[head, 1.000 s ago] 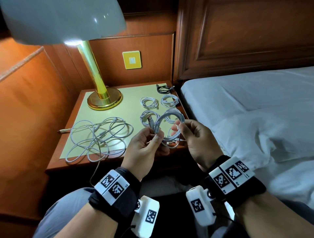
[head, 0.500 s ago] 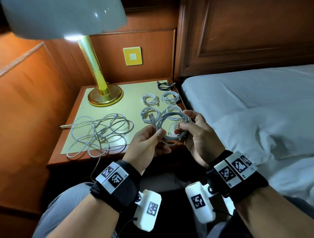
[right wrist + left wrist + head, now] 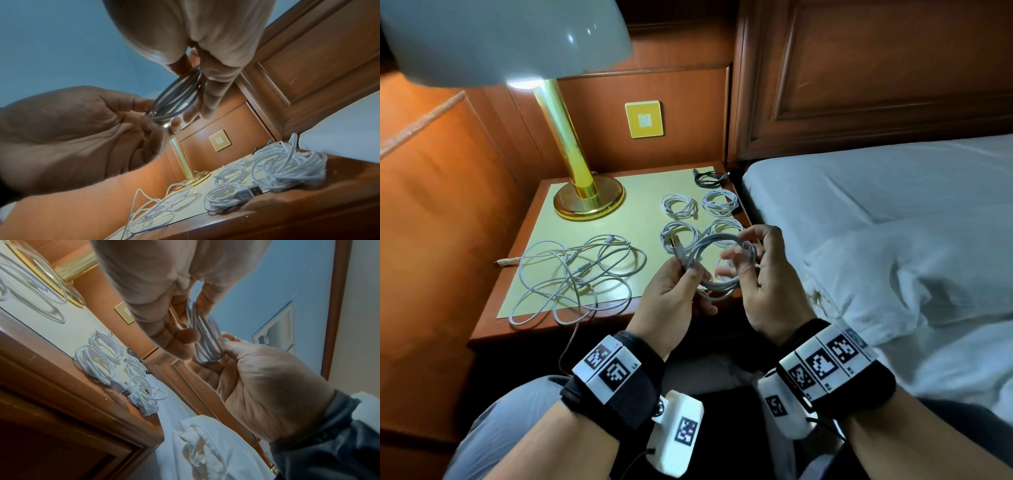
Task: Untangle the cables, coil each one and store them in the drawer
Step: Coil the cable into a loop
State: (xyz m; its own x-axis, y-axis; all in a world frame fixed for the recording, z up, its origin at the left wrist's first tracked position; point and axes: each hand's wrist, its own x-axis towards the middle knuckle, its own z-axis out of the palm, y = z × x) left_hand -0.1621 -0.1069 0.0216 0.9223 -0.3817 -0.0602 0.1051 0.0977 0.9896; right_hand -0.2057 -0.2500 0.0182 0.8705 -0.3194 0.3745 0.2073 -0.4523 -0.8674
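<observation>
Both hands hold one coiled white cable (image 3: pixel 717 262) in the air just before the nightstand's front right corner. My left hand (image 3: pixel 674 294) pinches the coil's left side, and a USB plug (image 3: pixel 677 246) sticks up above the thumb. My right hand (image 3: pixel 763 274) grips the right side, fingers curled through the loop. The same coil (image 3: pixel 205 340) shows in the left wrist view and again (image 3: pixel 176 99) in the right wrist view. A loose tangle of white cables (image 3: pixel 575 274) lies on the nightstand's left half. Several coiled white cables (image 3: pixel 678 205) and a dark one (image 3: pixel 707 178) lie at the right.
The nightstand (image 3: pixel 493 329) carries a brass lamp (image 3: pixel 585 198) at the back left, its shade overhead. A bed with white sheets (image 3: pixel 876 212) flanks the right side. Wood panelling and a yellow wall socket (image 3: pixel 644 119) stand behind. No drawer front is plainly visible.
The coil has been turned flatter between the hands and sits slightly higher and nearer. My right fingers have shifted around the loop; the left keeps its pinch.
</observation>
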